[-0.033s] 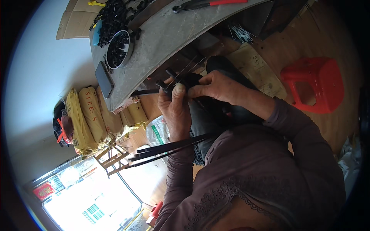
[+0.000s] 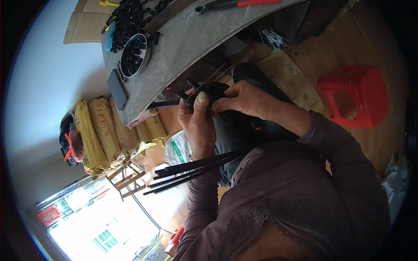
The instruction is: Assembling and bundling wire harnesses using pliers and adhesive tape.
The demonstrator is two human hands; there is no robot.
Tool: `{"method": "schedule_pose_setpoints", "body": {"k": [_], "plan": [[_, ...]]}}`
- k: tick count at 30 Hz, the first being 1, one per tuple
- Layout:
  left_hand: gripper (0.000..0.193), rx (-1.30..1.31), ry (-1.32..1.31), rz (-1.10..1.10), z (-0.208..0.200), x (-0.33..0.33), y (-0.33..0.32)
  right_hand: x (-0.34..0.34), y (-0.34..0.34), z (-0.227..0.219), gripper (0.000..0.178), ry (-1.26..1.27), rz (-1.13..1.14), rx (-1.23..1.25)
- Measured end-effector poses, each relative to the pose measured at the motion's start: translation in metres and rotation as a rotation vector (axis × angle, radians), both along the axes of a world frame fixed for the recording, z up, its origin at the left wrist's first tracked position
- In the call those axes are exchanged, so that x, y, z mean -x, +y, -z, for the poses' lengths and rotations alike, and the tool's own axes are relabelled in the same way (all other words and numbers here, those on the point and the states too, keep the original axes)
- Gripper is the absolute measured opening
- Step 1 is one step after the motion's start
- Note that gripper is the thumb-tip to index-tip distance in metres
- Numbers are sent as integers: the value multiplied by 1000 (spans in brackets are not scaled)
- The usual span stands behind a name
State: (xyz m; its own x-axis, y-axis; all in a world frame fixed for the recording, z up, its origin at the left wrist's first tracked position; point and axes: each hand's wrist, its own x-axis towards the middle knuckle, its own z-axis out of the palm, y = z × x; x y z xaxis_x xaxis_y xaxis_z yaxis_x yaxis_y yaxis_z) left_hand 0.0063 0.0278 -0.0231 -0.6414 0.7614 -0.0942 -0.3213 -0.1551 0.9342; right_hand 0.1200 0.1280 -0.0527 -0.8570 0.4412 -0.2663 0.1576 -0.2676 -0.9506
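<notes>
Three yellow sacks (image 2: pixel 100 135) lean by the grey table (image 2: pixel 196 48), which carries one bowl (image 2: pixel 135 56) of black parts and one phone (image 2: pixel 117 89). Both hands close their grip on one black rod (image 2: pixel 167 104) below the table edge: left hand (image 2: pixel 198 122), right hand (image 2: pixel 244 100). One red stool (image 2: pixel 357 95) stands right.

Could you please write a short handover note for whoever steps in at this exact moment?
Left hand: closed around a black rod, thumb up.
Right hand: pinching the small black part where the hands meet, thin wires running up from it.
More black rods lie across the lap.
A bowl of black pieces, a dark phone and red-handled pliers sit on the grey bench.
Done or left: cannot be told from this view.
</notes>
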Motion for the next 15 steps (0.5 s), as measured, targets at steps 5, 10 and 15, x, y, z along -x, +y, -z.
{"method": "schedule_pose_setpoints", "body": {"k": [5, 10, 15], "plan": [[24, -63, -143, 95, 0, 5, -3, 1, 5, 7, 55, -38, -88, 179], [23, -14, -51, 82, -3, -1, -7, -4, 4, 3, 52, -75, -126, 142], [14, 42, 45, -22, -4, 1, -3, 1, -6, -10, 33, 455, 113, 82]]}}
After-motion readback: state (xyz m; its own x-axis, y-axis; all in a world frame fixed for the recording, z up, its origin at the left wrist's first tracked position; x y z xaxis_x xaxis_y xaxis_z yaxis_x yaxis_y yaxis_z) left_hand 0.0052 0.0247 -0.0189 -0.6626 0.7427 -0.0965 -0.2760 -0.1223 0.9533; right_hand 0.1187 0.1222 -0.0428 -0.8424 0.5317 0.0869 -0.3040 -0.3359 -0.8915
